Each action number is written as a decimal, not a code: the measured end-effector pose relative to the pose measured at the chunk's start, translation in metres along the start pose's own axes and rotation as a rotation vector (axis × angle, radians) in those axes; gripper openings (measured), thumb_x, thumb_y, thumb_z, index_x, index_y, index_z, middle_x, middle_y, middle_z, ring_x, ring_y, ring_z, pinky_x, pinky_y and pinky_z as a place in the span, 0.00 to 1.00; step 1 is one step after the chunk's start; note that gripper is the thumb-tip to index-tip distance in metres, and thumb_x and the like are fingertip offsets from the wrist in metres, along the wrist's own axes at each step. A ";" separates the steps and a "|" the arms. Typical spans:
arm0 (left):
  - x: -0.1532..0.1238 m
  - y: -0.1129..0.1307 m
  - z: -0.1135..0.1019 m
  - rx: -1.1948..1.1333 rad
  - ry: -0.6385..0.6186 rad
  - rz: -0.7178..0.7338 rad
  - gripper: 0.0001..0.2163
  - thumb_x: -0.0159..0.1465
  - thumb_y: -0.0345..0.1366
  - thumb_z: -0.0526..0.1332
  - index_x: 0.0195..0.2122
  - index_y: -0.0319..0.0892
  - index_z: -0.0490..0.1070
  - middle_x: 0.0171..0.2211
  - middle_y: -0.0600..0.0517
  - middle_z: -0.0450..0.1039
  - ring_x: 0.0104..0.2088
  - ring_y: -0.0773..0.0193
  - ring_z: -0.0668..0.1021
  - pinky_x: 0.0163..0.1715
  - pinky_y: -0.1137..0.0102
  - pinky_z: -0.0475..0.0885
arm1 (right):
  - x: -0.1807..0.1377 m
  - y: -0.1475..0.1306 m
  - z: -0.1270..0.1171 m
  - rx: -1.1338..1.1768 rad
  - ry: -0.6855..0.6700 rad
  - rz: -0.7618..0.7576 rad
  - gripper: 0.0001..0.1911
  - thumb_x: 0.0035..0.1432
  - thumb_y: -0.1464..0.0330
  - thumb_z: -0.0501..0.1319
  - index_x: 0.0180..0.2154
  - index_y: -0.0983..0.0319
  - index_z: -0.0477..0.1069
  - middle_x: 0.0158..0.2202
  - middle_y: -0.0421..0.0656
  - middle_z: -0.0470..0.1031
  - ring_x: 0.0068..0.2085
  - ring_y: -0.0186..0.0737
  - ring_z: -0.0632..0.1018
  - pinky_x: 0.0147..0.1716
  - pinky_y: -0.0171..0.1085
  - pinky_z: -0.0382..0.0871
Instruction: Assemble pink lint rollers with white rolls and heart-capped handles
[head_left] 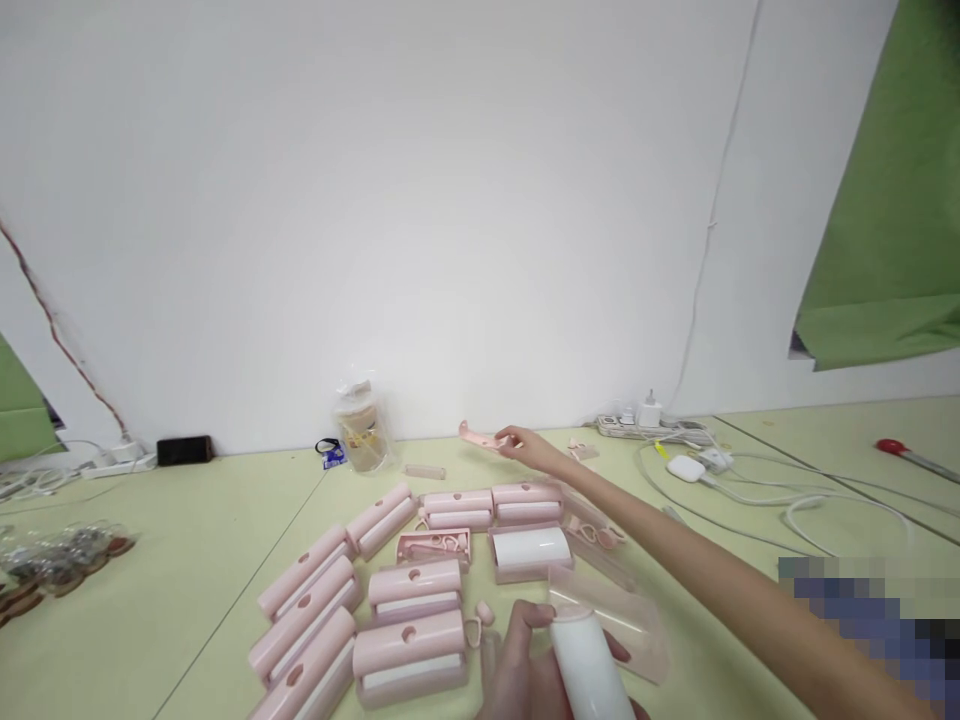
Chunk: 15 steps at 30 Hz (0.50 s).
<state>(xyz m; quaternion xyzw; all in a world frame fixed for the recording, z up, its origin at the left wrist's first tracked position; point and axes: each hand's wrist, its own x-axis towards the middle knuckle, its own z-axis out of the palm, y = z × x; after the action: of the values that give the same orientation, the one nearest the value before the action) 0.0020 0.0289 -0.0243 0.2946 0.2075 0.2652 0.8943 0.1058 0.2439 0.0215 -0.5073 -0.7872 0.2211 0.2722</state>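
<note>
At the bottom of the head view, my left hand (523, 665) is closed around a white roll (589, 665) with a pink end, tilted upward. A clear pink tray-like cover (615, 622) lies just behind it. My right hand (519, 447) is stretched far out near the wall, its fingers pinching a thin pink plastic strip (480, 436) with an upturned end. Below it stand several pink roller cases (409, 645) with round holes, white rolls showing along their sides. One pink case (529, 550) has its white roll uncovered; another pink tray (433, 547) holds small ring-like parts.
A bagged beige cup (362, 430) stands by the wall, with a black phone (184, 450) farther left. White cables and chargers (686, 467) spread over the right side. A red-handled tool (891, 447) lies far right, and bagged brown items (60, 560) far left.
</note>
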 end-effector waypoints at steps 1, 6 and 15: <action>-0.002 0.002 0.002 -0.010 0.010 -0.009 0.27 0.42 0.58 0.50 0.32 0.40 0.69 0.24 0.43 0.74 0.24 0.54 0.72 0.34 0.62 0.57 | -0.014 0.008 -0.014 0.024 0.036 -0.009 0.14 0.61 0.66 0.56 0.48 0.63 0.65 0.45 0.45 0.70 0.40 0.39 0.75 0.37 0.43 0.71; -0.010 0.006 0.011 -0.105 0.080 -0.018 0.26 0.46 0.58 0.48 0.32 0.41 0.67 0.22 0.44 0.73 0.23 0.51 0.74 0.35 0.58 0.59 | -0.100 0.053 -0.064 0.047 0.225 -0.009 0.13 0.58 0.61 0.55 0.43 0.60 0.65 0.41 0.47 0.71 0.36 0.41 0.77 0.34 0.41 0.74; -0.016 0.003 0.015 -0.246 0.155 0.020 0.25 0.52 0.59 0.48 0.37 0.43 0.66 0.24 0.47 0.71 0.25 0.51 0.74 0.31 0.61 0.60 | -0.195 0.092 -0.048 -0.218 0.304 -0.084 0.07 0.53 0.65 0.54 0.30 0.56 0.71 0.40 0.47 0.66 0.40 0.48 0.71 0.37 0.48 0.69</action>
<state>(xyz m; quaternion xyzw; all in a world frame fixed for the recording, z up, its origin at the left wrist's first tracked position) -0.0033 0.0154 -0.0075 0.1636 0.2389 0.3196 0.9022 0.2654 0.1038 -0.0394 -0.5283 -0.7765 0.0438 0.3406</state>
